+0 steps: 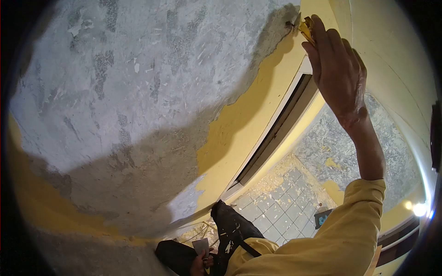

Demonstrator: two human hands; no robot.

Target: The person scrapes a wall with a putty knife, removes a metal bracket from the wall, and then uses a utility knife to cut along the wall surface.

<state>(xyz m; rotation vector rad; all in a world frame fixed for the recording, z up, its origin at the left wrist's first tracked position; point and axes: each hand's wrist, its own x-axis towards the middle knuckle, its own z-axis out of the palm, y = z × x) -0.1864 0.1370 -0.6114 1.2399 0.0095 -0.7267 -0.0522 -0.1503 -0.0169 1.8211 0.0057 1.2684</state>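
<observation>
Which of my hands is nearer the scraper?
Left: your left hand grips the scraper low by your legs; your right hand is raised well away, up at the wall.

The right hand [338, 73] grips a yellow piece [305, 30] beside the wall [138, 83], while the left hand [198, 266], lower, holds a scraper [200, 246].

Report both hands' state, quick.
Left hand: closed, holding a scraper.
Right hand: raised, pinching a crumpled yellow piece; material unclear.
</observation>
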